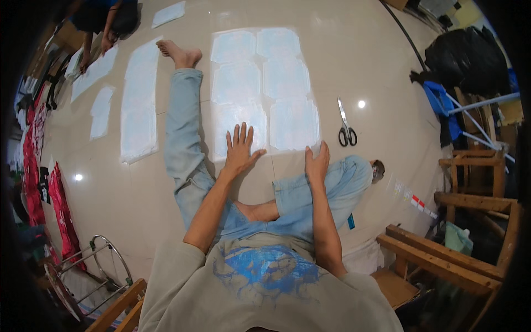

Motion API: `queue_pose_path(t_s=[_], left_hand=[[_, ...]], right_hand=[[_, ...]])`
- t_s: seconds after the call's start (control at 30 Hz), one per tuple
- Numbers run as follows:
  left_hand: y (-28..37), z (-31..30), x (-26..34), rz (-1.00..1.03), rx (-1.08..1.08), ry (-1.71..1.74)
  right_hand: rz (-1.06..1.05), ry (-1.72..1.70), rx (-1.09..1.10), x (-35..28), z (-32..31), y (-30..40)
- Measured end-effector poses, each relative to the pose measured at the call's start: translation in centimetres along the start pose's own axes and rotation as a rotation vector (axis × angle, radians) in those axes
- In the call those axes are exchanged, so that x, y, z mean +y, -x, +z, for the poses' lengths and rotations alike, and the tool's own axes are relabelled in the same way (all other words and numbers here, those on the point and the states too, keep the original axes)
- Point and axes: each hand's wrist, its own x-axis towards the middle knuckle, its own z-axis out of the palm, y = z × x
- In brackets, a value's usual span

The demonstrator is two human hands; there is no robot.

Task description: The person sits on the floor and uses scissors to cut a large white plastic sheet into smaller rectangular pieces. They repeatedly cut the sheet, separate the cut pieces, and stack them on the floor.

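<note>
My left hand point(239, 150) lies spread with its palm down on the lower left part of a large white sheet point(265, 89), which shows a pale pattern of several panels in two columns. Beside the sheet's lower right corner is my right hand point(317, 162), fingers slightly apart, thumb side near the edge; it holds nothing. Scissors with black handles point(347, 135) rest on the tiled floor to the right of the sheet, blades pointing away from me.
Left of my outstretched leg lie a long white sheet point(140, 103) and a smaller one point(102, 113). Another person's hands point(96, 52) touch a white sheet at upper left. Wooden frames point(444, 257) and a black plastic bag point(466, 60) stand at right, a metal trolley frame point(89, 274) at lower left.
</note>
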Motion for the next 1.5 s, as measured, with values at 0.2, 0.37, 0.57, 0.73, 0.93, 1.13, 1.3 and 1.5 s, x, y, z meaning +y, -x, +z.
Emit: queue_pose_path(t_s=[0.2,0.37,0.57,0.73,0.93,1.13,1.3,1.5], left_hand=[[0.9,-2.0,-0.9,-0.365,0.003,0.201],[1.7,-0.5,-2.3,-0.344,-0.002,0.036],[1.4,-1.0,-1.8,-0.355,-0.010,0.066],[1.2,-1.1,-2.3,-0.343,0.048,0.142],[1.0,-1.2,-2.3,-0.345,0.079,0.142],[1.0,-0.7,-2.7,-0.324,0.186,0.139],[1.6,-3.8,0.4,-0.335,0.384,0.252],[7.9,-1.0,4.8,-0.684,-0.236,1.621]], right_hand=[[0.269,-0.182,0.011,1.9,-0.1,-3.2],[0.376,-0.213,-0.029,1.2,0.0,-3.9],[0.395,-0.213,0.020,2.1,0.5,-4.1],[0.363,-0.229,0.064,3.0,1.1,-4.7],[0.495,-0.618,-0.019,1.6,0.5,-4.8],[0.649,-0.761,-0.134,0.3,-1.0,-5.2],[0.622,-0.785,-0.099,0.4,-1.0,-5.0],[0.593,-0.755,-0.076,0.2,-0.5,-5.0]])
